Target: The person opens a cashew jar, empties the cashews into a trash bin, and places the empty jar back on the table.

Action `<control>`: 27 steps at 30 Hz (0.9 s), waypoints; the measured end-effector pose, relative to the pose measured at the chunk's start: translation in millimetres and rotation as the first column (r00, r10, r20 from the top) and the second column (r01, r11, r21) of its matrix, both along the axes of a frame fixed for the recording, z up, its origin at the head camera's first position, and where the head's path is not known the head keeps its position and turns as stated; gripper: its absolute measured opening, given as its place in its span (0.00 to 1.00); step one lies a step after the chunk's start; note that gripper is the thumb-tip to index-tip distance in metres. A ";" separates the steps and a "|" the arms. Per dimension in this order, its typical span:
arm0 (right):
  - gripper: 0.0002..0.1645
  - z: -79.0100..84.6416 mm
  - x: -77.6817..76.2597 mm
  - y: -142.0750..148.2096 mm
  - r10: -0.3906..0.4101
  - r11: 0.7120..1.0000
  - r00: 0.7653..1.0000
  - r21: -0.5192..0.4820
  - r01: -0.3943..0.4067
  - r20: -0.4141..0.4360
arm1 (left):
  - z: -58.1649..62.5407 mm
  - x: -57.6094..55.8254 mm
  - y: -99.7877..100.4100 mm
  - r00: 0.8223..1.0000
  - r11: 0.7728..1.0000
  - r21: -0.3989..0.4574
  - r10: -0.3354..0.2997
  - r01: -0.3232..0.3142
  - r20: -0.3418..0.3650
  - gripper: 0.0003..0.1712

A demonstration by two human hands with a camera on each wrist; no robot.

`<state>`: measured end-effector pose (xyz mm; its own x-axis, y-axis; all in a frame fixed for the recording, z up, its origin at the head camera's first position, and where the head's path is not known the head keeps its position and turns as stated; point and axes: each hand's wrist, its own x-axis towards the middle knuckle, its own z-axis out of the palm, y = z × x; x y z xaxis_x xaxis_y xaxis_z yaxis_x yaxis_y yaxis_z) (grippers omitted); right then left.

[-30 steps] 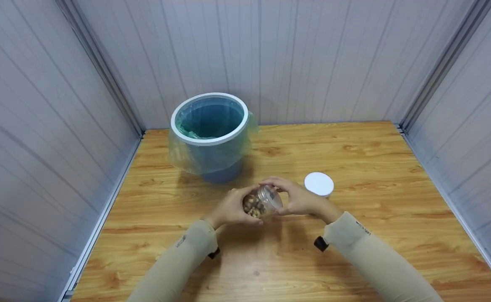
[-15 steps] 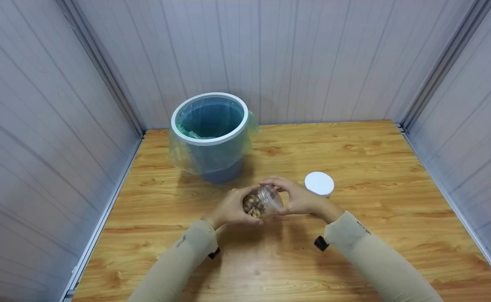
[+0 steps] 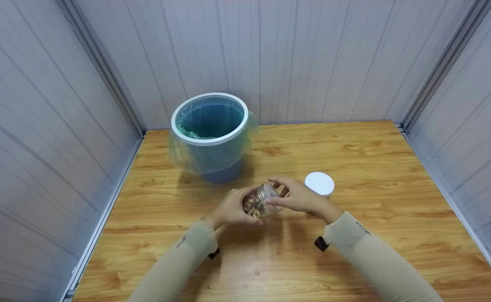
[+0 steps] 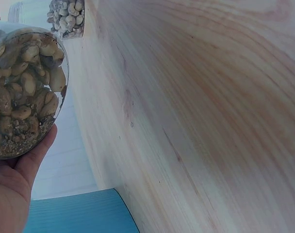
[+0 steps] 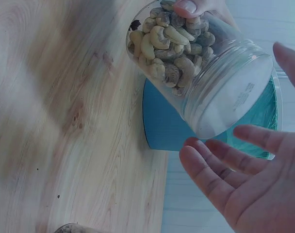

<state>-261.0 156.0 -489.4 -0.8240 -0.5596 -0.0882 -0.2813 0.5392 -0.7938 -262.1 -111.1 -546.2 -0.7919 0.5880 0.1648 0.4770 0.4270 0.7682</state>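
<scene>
A clear jar of cashews (image 3: 253, 205) is tilted above the table, its closed end with printed marks facing right. My left hand (image 3: 231, 208) grips its body, thumb and fingers round the sides. In the left wrist view the jar's base (image 4: 26, 92) shows nuts and crumbs. My right hand (image 3: 300, 197) hovers at the marked end, thumb and fingers spread. The right wrist view has these fingers (image 5: 205, 172) fairly straight beside the pale printed cover (image 5: 237, 99). Whether a fingertip touches the jar I cannot tell.
A blue bin (image 3: 224, 174) with a white rim and green bag stands back left. Right of my right hand is a second jar with a white lid (image 3: 319, 183); its nuts (image 4: 67, 20) show in the left wrist view. Panel walls (image 3: 279, 63) enclose the wooden table (image 3: 375, 167).
My right hand has loosened from the jar's covered end, and its fingers and thumb have spread and shifted. The left hand still grips the jar in about the same place.
</scene>
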 end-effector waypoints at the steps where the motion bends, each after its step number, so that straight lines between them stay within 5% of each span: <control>1: 0.49 -0.2 0.0 -0.5 -0.003 1.000 1.000 0.004 0.003 0.006 | 0.0 -0.2 0.1 1.000 1.000 0.004 -0.003 0.003 -0.001 0.56; 13: 0.51 0.6 1.3 0.4 0.075 0.996 0.996 -0.052 -0.072 0.042 | 0.9 1.8 -0.1 1.000 0.999 -0.035 0.003 -0.003 -0.005 0.60; 20: 0.53 0.2 0.2 -0.3 0.166 0.982 0.985 -0.088 -0.169 -0.036 | 1.6 2.5 -0.5 1.000 0.999 -0.047 0.017 -0.017 0.005 0.62; 27: 0.53 0.5 -0.6 -0.7 0.171 0.981 0.982 -0.073 -0.177 -0.082 | 1.7 1.4 -1.0 1.000 1.000 -0.010 0.006 -0.006 0.010 0.60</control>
<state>-261.6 155.2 -488.9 -0.7158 -0.6980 0.0211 -0.4257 0.4123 -0.8055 -260.7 -112.1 -544.5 -0.7967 0.5852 0.1511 0.4672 0.4376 0.7683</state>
